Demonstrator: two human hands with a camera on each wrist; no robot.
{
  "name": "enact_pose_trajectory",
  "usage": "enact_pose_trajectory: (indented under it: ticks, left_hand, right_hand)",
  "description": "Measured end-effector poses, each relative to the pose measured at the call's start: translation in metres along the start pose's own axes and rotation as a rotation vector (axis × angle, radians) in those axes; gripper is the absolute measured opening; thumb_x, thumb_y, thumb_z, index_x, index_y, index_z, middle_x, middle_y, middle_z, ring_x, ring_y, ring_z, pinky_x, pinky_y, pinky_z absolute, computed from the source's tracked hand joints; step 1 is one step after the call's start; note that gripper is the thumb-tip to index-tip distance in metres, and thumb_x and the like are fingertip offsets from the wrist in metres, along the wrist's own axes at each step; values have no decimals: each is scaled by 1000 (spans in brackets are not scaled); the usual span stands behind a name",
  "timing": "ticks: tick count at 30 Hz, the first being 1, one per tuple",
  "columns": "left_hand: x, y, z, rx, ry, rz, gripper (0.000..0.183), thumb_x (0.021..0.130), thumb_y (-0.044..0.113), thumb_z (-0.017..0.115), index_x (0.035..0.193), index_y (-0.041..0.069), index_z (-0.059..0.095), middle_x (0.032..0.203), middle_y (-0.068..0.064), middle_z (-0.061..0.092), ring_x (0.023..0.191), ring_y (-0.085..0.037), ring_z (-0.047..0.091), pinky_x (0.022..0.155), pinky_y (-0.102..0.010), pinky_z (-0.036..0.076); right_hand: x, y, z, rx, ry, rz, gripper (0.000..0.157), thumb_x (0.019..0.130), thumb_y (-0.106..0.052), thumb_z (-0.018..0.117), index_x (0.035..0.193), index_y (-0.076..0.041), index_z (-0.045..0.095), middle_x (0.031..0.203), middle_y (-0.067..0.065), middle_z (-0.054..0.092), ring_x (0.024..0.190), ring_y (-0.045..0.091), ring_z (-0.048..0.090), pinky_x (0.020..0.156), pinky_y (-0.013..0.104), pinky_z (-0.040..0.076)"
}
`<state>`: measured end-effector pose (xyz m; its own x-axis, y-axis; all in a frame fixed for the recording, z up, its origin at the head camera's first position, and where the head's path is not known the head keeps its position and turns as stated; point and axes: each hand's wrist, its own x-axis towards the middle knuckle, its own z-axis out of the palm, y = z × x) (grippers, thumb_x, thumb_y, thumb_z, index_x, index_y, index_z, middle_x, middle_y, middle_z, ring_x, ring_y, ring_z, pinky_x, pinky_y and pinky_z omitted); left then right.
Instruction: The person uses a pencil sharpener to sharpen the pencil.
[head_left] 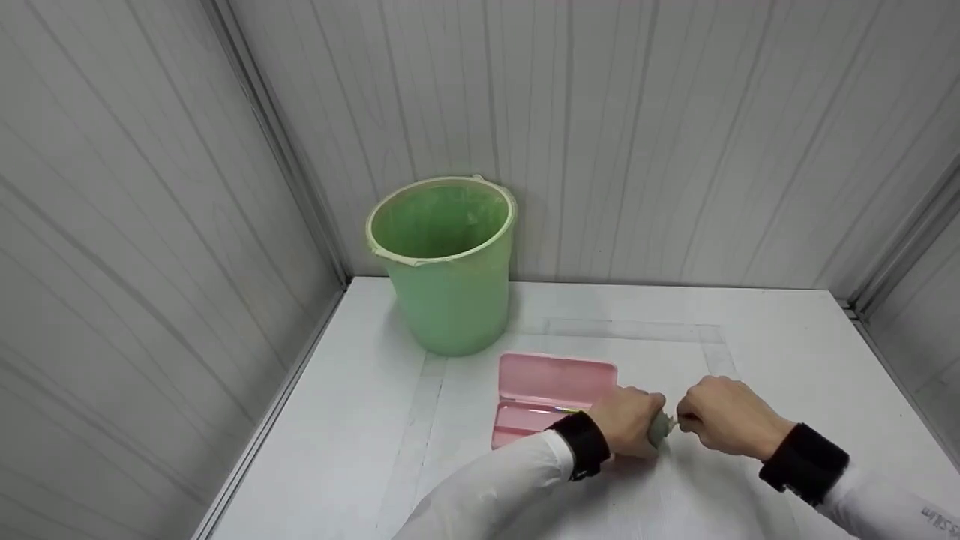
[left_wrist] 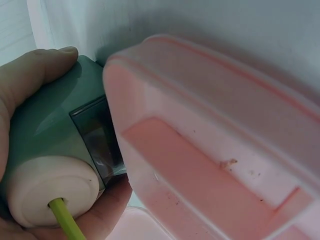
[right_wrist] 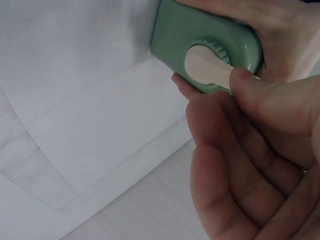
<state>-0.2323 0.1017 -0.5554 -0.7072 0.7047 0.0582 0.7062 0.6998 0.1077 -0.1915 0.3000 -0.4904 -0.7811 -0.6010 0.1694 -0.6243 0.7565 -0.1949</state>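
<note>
A green crank pencil sharpener (head_left: 659, 430) is gripped in my left hand (head_left: 628, 421), fingers wrapped round its body. In the left wrist view a yellow-green pencil (left_wrist: 66, 220) sticks out of the hole in its pale round front (left_wrist: 52, 187). The dark see-through drawer (left_wrist: 97, 135) on the sharpener faces the pink pencil case (left_wrist: 200, 107). My right hand (head_left: 731, 417) pinches the cream crank handle (right_wrist: 207, 66) on the opposite end between thumb and forefinger. The pencil's tip is hidden inside the sharpener.
The open pink pencil case lies on the white table (head_left: 337, 420) just left of my left hand, its lid raised toward the back. A tall green bucket (head_left: 454, 300) stands at the back left. Grey panel walls (head_left: 600, 150) enclose the table.
</note>
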Motion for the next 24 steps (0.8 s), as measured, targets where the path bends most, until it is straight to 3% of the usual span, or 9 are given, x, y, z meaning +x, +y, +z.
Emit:
enact_pose_trajectory:
  ticks: [7,14,19,24]
  left_hand:
    - [1,-1,2,-2,-5,4,39,78,39,96,102,26,68,83,15,68,70,-1,56,58,-17,41]
    - [1,-2,2,5,-5,12,38,79,39,94,101,26,67,82,15,67,69,-1,56,57,-17,40]
    - [1,-2,1,11,1,11,40,78,42,95,102,27,67,84,16,69,71,0,58,59,-17,42]
    - [0,-2,1,2,-4,7,41,78,43,96,103,28,67,83,17,68,72,1,57,59,-16,42]
  right_hand:
    - [9,8,-5,64,-56,41,19,79,-6,95,74,-21,84,69,-15,75,64,-6,56,55,22,47]
    - [16,15,-5,55,-36,38,23,77,-3,95,70,-21,82,66,-15,74,62,-6,54,55,22,46]
    - [22,25,3,35,13,39,26,75,1,92,67,-20,79,64,-13,72,61,-4,55,55,23,47]
    - [26,33,15,21,10,65,25,75,-1,94,67,-20,79,65,-13,73,64,-1,58,56,24,49]
